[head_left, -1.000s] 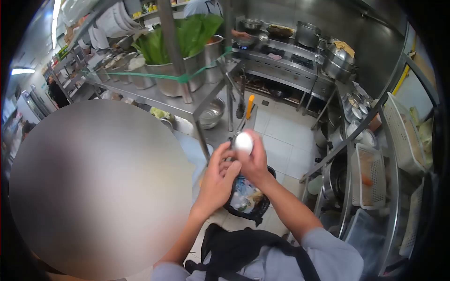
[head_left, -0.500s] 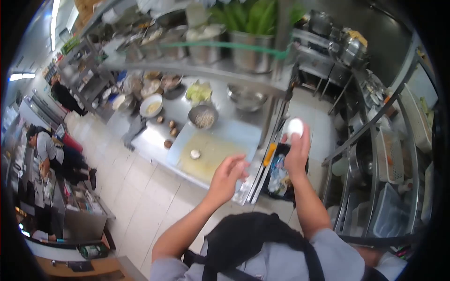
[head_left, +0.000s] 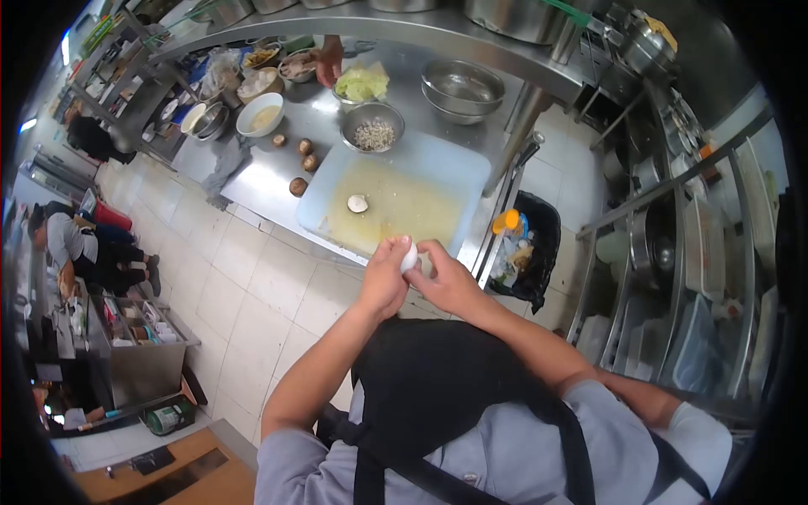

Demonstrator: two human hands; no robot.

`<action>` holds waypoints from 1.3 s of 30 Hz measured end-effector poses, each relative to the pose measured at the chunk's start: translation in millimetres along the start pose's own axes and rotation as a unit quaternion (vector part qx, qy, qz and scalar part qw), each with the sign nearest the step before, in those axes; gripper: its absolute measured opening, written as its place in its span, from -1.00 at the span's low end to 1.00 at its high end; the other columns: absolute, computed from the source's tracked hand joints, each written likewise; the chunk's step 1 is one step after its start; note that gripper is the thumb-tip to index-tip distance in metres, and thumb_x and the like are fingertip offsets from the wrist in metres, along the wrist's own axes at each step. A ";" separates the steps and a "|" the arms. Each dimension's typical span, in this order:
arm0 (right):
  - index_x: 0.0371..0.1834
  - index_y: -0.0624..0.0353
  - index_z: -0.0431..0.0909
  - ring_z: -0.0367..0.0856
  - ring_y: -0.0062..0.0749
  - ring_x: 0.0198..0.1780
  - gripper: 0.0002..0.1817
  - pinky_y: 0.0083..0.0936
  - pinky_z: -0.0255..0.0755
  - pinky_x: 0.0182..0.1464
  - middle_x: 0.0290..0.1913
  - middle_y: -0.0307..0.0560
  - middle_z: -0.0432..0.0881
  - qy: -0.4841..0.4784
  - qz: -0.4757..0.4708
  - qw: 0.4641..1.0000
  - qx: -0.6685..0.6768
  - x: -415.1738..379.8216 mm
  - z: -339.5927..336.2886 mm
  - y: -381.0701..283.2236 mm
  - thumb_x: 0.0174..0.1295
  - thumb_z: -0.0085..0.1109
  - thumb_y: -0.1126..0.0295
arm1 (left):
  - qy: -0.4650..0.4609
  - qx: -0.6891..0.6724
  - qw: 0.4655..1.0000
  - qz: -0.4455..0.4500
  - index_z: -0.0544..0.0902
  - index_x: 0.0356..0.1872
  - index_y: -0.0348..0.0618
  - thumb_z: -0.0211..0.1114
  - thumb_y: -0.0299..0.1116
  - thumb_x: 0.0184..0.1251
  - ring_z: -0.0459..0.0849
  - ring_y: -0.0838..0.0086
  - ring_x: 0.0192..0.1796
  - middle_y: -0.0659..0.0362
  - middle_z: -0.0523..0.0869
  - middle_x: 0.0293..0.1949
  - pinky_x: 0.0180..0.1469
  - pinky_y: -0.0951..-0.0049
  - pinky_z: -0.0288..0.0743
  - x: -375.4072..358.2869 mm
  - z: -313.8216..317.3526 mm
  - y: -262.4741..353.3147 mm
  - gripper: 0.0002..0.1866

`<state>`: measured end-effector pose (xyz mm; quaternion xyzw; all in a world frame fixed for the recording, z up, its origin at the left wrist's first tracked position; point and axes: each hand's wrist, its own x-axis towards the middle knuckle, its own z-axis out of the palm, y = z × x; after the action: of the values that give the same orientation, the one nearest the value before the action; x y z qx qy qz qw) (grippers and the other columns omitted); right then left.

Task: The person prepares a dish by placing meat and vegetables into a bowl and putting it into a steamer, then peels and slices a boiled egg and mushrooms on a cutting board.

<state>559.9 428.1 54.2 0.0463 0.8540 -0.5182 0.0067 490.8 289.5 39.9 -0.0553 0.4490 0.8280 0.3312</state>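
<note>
Both of my hands meet at the near edge of the cutting board, around a smooth white egg (head_left: 409,257). My left hand (head_left: 386,276) grips it from one side with bent fingers. The fingertips of my right hand (head_left: 443,279) press on its other side. Part of the egg is hidden by the fingers. Ahead on the wet, yellowish cutting board (head_left: 467,181) lies a pale mushroom piece (head_left: 358,204). A metal bowl (head_left: 396,116) of chopped pale bits stands at the board's far edge.
Brown mushrooms (head_left: 310,163) lie left of the board. Behind are a bowl of lettuce (head_left: 364,82), another person's hand (head_left: 329,61) and stacked metal bowls (head_left: 465,86). An overhead shelf (head_left: 337,18) spans the counter. A lined bin (head_left: 547,252) stands at right, with racks (head_left: 623,278) beyond.
My right hand has brought the egg from over the bin area at right down toward my body. The left hand has closed on it too. Another person's hand now shows by the lettuce.
</note>
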 end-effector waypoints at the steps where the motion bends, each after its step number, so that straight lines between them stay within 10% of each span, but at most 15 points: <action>1: 0.20 0.11 0.40 0.67 -0.01 -0.41 -0.52 -0.19 0.49 -0.29 -0.34 0.18 0.67 -0.012 0.040 0.998 0.042 6.4 1.3 -7.0 0.35 0.28 0.12 | -0.005 0.001 1.000 -0.008 0.43 -0.03 -0.12 0.21 -0.21 0.60 0.55 0.48 -0.28 0.19 0.55 -0.28 -0.16 0.42 0.48 2.8 -0.1 6.0 -0.77; 6: 0.17 0.10 0.40 0.58 -0.23 -0.49 -0.54 -0.29 0.42 -0.35 -0.41 0.05 0.63 0.066 0.046 0.996 0.034 34.3 23.6 -17.3 0.34 0.29 0.13 | -0.058 0.040 0.997 -0.031 0.45 0.13 -0.22 0.05 -0.24 0.67 0.58 0.41 -0.17 0.11 0.57 -0.14 -0.07 0.38 0.52 28.2 -16.0 43.6 -0.73; 8: 0.13 0.16 0.47 0.40 -0.61 -0.49 -0.61 -0.53 0.32 -0.40 -0.43 -0.17 0.52 0.091 0.046 0.993 0.063 46.3 30.8 -20.1 0.35 0.30 0.24 | -0.104 0.054 0.992 -0.050 0.42 0.22 -0.25 0.03 -0.25 0.68 0.59 0.39 -0.09 0.08 0.58 -0.06 0.00 0.36 0.54 38.4 -28.4 58.6 -0.68; 12: 0.03 0.17 0.53 0.41 -0.60 -0.45 -0.66 -0.51 0.33 -0.37 -0.40 -0.17 0.53 0.182 0.029 0.975 0.123 72.7 60.5 -3.3 0.35 0.30 0.20 | -0.200 0.118 0.972 -0.045 0.33 0.43 -0.27 0.05 -0.33 0.65 0.59 0.33 0.14 0.01 0.56 0.13 0.21 0.26 0.54 55.7 -58.0 81.6 -0.55; 22: -0.04 0.27 0.50 0.70 0.19 -0.10 -0.55 -0.12 0.55 -0.07 -0.19 0.25 0.71 0.303 0.130 0.944 -0.022 37.5 45.9 -51.2 0.29 0.25 0.08 | -0.267 0.140 0.944 -0.135 0.40 0.16 -0.12 0.13 -0.30 0.63 0.57 0.47 -0.22 0.13 0.60 -0.12 -0.13 0.42 0.51 76.4 -7.5 76.7 -0.76; 33: -0.13 0.24 0.54 0.71 0.22 -0.21 -0.61 -0.08 0.56 -0.15 -0.30 0.24 0.71 0.356 0.097 0.929 -0.029 -7.5 -60.4 19.8 0.33 0.20 0.07 | -0.214 0.264 0.939 -0.051 0.50 0.08 -0.10 0.00 -0.17 0.67 0.56 0.51 -0.29 0.15 0.61 -0.21 -0.26 0.45 0.48 86.2 106.2 -14.0 -0.74; 37: -0.26 0.23 0.55 0.73 0.10 -0.31 -0.65 -0.13 0.55 -0.24 -0.36 0.18 0.73 0.384 0.158 0.907 -0.073 -25.8 -139.0 55.0 0.34 0.21 0.10 | -0.226 0.288 0.926 0.097 0.51 0.10 -0.13 0.04 -0.16 0.66 0.57 0.53 -0.16 0.18 0.60 -0.13 -0.14 0.49 0.51 126.6 175.5 -91.3 -0.72; 39: -0.34 0.31 0.52 0.60 -0.39 -0.55 -0.73 -0.37 0.46 -0.43 -0.55 0.02 0.62 0.436 0.041 0.899 -0.015 -26.9 -166.7 79.0 0.37 0.22 0.29 | -0.212 0.256 0.940 0.069 0.51 0.11 -0.13 0.04 -0.15 0.66 0.56 0.53 -0.17 0.17 0.59 -0.14 -0.15 0.48 0.50 116.7 215.6 -94.2 -0.71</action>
<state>599.6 610.0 63.1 0.3025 0.7764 -0.4323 -0.3446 501.1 551.5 55.2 0.2399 0.5681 0.6983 0.3635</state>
